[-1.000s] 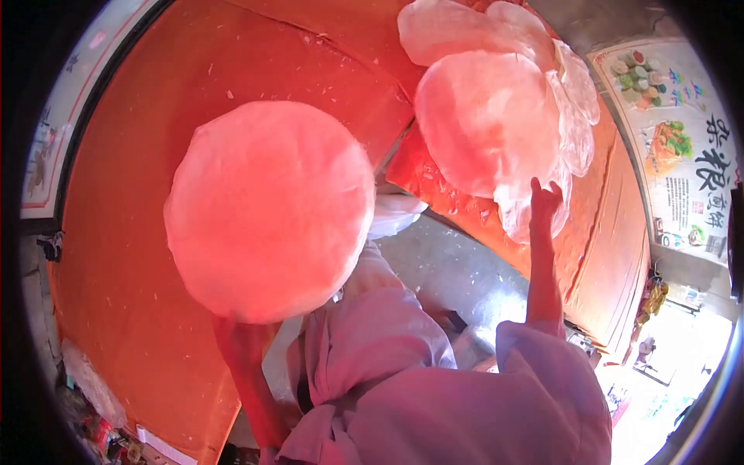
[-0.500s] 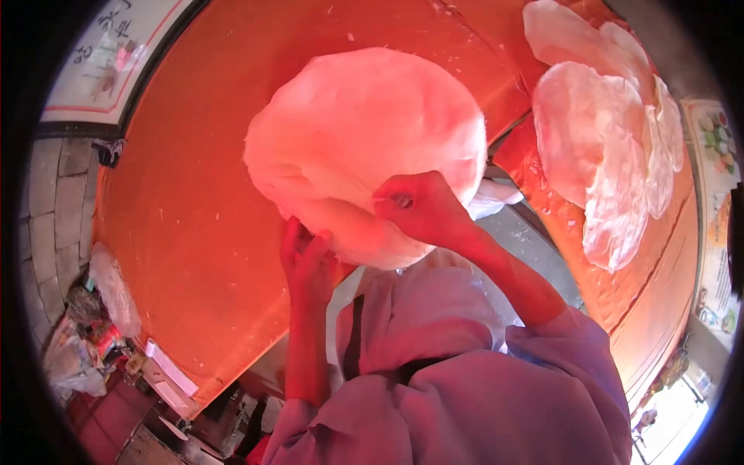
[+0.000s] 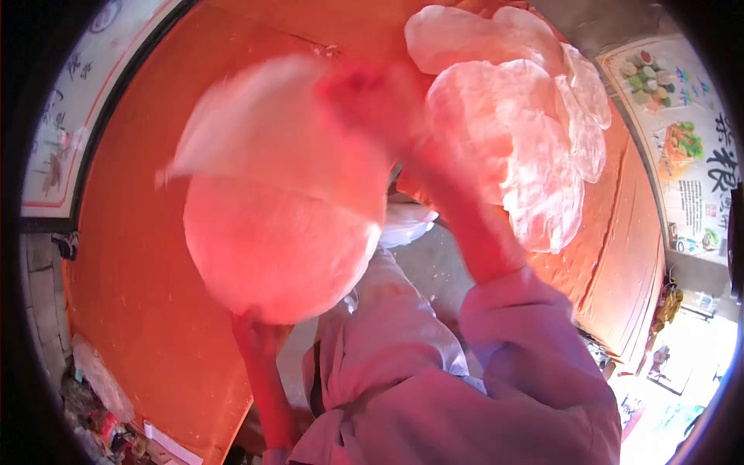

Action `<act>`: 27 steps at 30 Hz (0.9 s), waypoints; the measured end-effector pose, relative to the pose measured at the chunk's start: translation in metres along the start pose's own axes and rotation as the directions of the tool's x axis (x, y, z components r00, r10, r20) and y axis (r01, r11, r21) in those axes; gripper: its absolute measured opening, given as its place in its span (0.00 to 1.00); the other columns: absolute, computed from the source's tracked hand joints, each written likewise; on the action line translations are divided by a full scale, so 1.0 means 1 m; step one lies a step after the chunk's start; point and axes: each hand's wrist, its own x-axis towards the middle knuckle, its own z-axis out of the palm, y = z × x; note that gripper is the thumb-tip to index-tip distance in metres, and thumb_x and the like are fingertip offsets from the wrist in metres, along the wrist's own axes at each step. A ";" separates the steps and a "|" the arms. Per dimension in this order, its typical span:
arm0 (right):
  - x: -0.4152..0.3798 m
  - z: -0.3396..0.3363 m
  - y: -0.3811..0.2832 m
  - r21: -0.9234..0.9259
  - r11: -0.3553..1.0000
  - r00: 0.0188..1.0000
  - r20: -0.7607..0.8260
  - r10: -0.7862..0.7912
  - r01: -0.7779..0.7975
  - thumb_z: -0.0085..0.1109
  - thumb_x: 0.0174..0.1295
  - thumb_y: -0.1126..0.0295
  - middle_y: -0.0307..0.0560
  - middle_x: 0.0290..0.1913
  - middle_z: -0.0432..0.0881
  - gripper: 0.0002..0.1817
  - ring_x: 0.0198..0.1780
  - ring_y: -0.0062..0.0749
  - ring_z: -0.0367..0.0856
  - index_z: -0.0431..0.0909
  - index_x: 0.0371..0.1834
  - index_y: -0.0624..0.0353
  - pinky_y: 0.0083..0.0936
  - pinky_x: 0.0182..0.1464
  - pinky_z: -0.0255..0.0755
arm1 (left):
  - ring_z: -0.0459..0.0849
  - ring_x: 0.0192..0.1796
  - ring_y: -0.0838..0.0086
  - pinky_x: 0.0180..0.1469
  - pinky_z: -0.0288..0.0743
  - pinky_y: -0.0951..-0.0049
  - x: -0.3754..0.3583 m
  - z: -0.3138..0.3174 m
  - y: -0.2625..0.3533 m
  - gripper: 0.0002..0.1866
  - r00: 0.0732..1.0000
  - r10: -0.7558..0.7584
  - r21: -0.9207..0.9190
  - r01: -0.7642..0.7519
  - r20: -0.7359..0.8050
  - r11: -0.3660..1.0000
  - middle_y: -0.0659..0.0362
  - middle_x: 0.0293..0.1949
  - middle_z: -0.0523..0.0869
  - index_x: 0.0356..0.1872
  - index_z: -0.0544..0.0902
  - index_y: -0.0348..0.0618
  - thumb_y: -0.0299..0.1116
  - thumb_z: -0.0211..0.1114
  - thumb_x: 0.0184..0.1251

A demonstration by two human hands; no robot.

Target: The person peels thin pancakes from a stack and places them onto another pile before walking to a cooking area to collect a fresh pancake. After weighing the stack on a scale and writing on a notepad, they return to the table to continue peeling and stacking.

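Hands first: the left hand (image 3: 260, 335) is raised from below, forearm rising almost straight up, and sits under the lower edge of a stack of round thin sheets (image 3: 283, 248); the stack hides its fingers, so how far they are closed cannot be told. The right hand (image 3: 364, 93) reaches up and across from the pale sleeve (image 3: 511, 325), blurred by motion, at the top of one single sheet (image 3: 263, 132) that stands lifted off the stack. Its fingers seem closed on that sheet's upper edge, though the blur leaves the grip uncertain.

The stack faces the camera flat-on, a round disc with no clear long axis. The lifted sheet tilts away from it, its blurred edge running from lower left to upper right.

Behind lies an orange worktop (image 3: 139, 256). On a second orange surface (image 3: 612, 232) at upper right rest about four more thin sheets (image 3: 511, 124), overlapping one another, well apart from the stack. A printed poster (image 3: 686, 139) sits at the far right.
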 end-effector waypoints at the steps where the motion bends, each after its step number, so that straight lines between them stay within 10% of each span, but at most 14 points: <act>1: 0.035 -0.037 0.039 0.426 0.888 0.977 0.042 -0.210 0.173 0.62 0.61 0.68 0.37 0.31 0.83 0.07 0.34 0.16 0.78 0.85 0.40 0.54 0.18 0.36 0.76 | 0.78 0.56 0.62 0.59 0.72 0.62 0.003 -0.008 -0.004 0.27 1.000 0.000 0.006 0.000 -0.028 1.000 0.53 0.55 0.78 0.60 0.71 0.34 0.29 0.62 0.58; 3: 0.073 -0.129 0.049 -0.078 0.973 0.946 -0.231 -0.228 0.215 0.58 0.64 0.72 0.35 0.36 0.82 0.10 0.38 0.19 0.78 0.82 0.47 0.59 0.17 0.40 0.76 | 0.77 0.57 0.62 0.60 0.71 0.61 0.009 -0.020 -0.009 0.28 0.996 0.001 0.016 0.001 -0.090 1.000 0.53 0.57 0.77 0.62 0.69 0.35 0.31 0.61 0.59; 4: 0.085 -0.183 0.065 0.395 0.896 0.976 -0.161 -0.149 0.202 0.58 0.65 0.71 0.35 0.34 0.82 0.08 0.35 0.19 0.78 0.83 0.43 0.61 0.17 0.39 0.75 | 0.77 0.58 0.62 0.60 0.71 0.61 0.009 -0.021 -0.007 0.28 0.998 -0.010 0.027 0.011 -0.054 1.000 0.53 0.57 0.77 0.62 0.69 0.35 0.31 0.61 0.59; 7: 0.053 -0.271 0.090 -0.128 0.956 0.869 -0.399 -0.293 0.264 0.64 0.60 0.60 0.36 0.32 0.82 0.14 0.31 0.20 0.78 0.82 0.39 0.61 0.19 0.36 0.73 | 0.76 0.59 0.61 0.59 0.71 0.59 0.005 -0.015 -0.003 0.29 0.996 -0.076 0.005 0.076 0.049 0.997 0.52 0.59 0.76 0.63 0.68 0.36 0.33 0.62 0.61; 9: 0.041 -0.319 0.132 -0.461 0.834 0.811 -0.585 -0.028 -0.303 0.67 0.58 0.58 0.38 0.31 0.81 0.16 0.30 0.21 0.77 0.82 0.38 0.61 0.19 0.35 0.72 | 0.75 0.59 0.60 0.59 0.71 0.58 -0.001 -0.006 0.005 0.29 0.979 -0.158 -0.072 0.168 0.129 0.983 0.53 0.60 0.75 0.65 0.67 0.36 0.35 0.61 0.62; 10: 0.046 -0.307 0.152 -0.524 0.844 0.782 -0.572 -0.248 -0.115 0.67 0.58 0.58 0.41 0.33 0.81 0.19 0.31 0.24 0.78 0.80 0.41 0.63 0.21 0.35 0.73 | 0.75 0.60 0.61 0.58 0.72 0.58 -0.006 0.004 0.008 0.29 0.988 -0.096 -0.045 0.102 0.122 0.994 0.53 0.60 0.75 0.65 0.67 0.37 0.35 0.61 0.63; 12: 0.045 -0.248 0.195 -0.639 0.734 0.590 -0.508 -0.628 0.231 0.66 0.58 0.57 0.46 0.37 0.82 0.24 0.34 0.29 0.79 0.78 0.47 0.67 0.26 0.36 0.74 | 0.75 0.60 0.61 0.57 0.72 0.59 -0.017 0.021 0.011 0.29 0.993 0.020 0.022 -0.023 0.113 0.999 0.54 0.60 0.75 0.66 0.67 0.39 0.36 0.61 0.65; 15: -0.005 -0.081 0.110 -0.305 0.940 0.962 -0.171 -0.214 0.155 0.66 0.57 0.57 0.47 0.39 0.83 0.24 0.38 0.31 0.80 0.78 0.49 0.64 0.29 0.42 0.75 | 0.74 0.61 0.62 0.57 0.74 0.60 -0.016 0.019 0.013 0.30 0.971 0.186 0.120 -0.205 0.153 0.971 0.54 0.62 0.74 0.68 0.65 0.40 0.38 0.61 0.67; 19: -0.084 0.074 0.053 -0.095 0.923 0.780 0.570 -0.257 0.373 0.67 0.55 0.57 0.48 0.42 0.84 0.25 0.43 0.35 0.81 0.78 0.53 0.59 0.33 0.49 0.75 | 0.75 0.62 0.64 0.56 0.75 0.64 -0.012 0.070 0.024 0.31 0.964 0.161 0.285 -0.218 0.210 0.934 0.54 0.62 0.73 0.68 0.63 0.40 0.39 0.62 0.68; 27: -0.083 0.108 0.065 0.168 0.975 0.738 0.675 -0.006 -0.146 0.71 0.50 0.66 0.44 0.34 0.86 0.13 0.40 0.25 0.82 0.86 0.36 0.62 0.23 0.44 0.73 | 0.78 0.59 0.65 0.56 0.75 0.64 -0.001 0.046 0.017 0.33 0.953 0.246 0.247 -0.285 0.176 0.926 0.54 0.60 0.74 0.66 0.64 0.38 0.38 0.67 0.64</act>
